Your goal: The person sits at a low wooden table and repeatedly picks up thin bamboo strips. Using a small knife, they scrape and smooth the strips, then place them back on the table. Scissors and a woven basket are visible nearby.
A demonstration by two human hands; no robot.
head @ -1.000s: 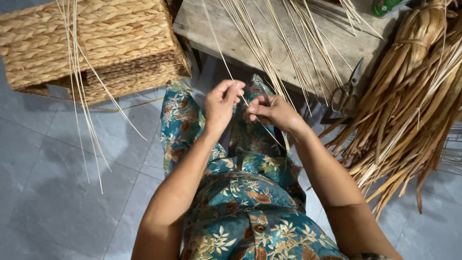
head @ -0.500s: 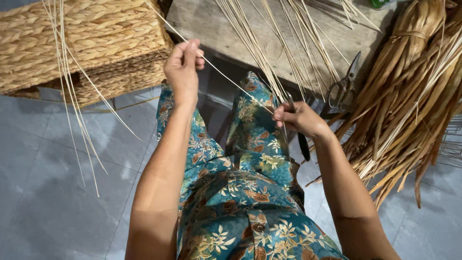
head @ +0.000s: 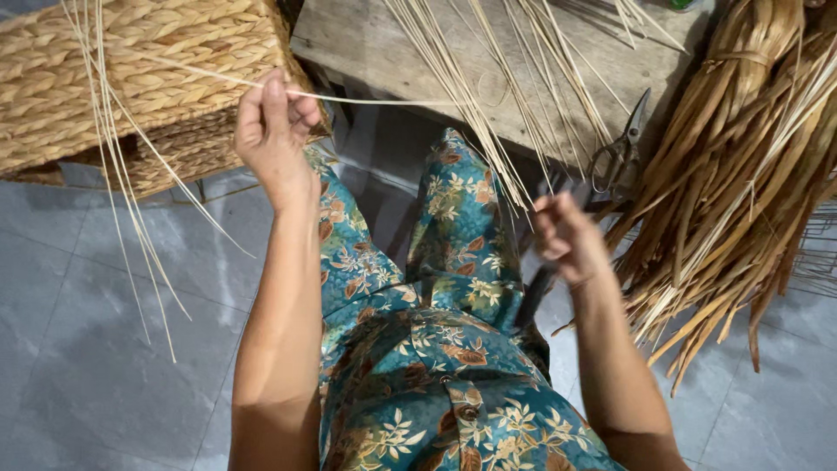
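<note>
We are looking down over our lap, where the floral cloth (head: 453, 366) of blue, green and rust is covering our knees. Our left hand (head: 275, 139) is raised up and out to the left, its fingers closing tight on a thin pale strand (head: 384, 100), which is running taut from the pinch rightward toward the fan of pale reeds (head: 488, 113) lying across the wooden bench (head: 366, 44). Our right hand (head: 571, 240) is hanging lower, just beside the lower tips of those reeds; its fingers are curling loosely inward, and it is blurred, so we cannot tell whether it is gripping anything.

Behind the left hand, a woven basket (head: 131, 78) of plaited straw is sitting on the grey tiled floor (head: 78, 349), with a few loose strands (head: 122, 192) drooping in front of it and trailing down toward the tiles. These are hanging just left of our left forearm. On the bench edge, a pair of dark metal scissors (head: 623, 148) is lying near the right hand, blades pointing up and away. To the right, a thick bundle of brown dried leaves (head: 750, 192) is leaning down past the bench toward the floor, crowding the space beside our right wrist.
</note>
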